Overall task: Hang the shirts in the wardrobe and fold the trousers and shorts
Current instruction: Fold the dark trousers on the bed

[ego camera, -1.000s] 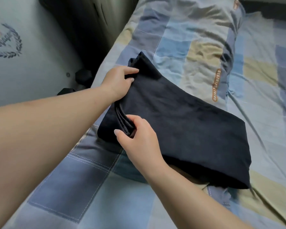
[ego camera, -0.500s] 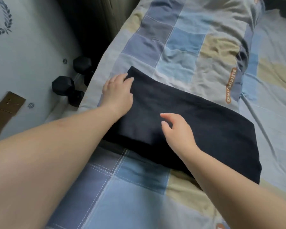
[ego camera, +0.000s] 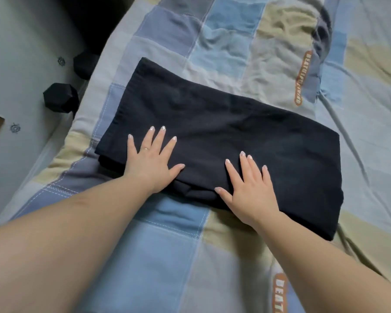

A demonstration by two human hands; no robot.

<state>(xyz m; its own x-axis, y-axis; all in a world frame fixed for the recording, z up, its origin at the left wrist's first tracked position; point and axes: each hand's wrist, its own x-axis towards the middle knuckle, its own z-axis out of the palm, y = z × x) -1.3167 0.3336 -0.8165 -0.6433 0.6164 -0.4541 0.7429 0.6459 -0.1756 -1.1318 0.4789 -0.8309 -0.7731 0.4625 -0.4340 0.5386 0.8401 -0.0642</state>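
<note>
Fingers (ego camera: 155, 137) of the left hand (ego camera: 152, 160) are spread wide and lie flat on the dark trousers (ego camera: 224, 132), near the left end of them. On the right hand (ego camera: 252, 190) the fingers are straight and spread too, and they press flat on the near edge of the trousers, close to the middle. Neither hand holds anything. All folded up in a long shape, the trousers lie on the bed (ego camera: 167, 256), on a cover with blue, grey and tan squares. Two black dumbbells (ego camera: 60, 98) sit on the floor (ego camera: 20, 53) beside the bed, off to the left.
</note>
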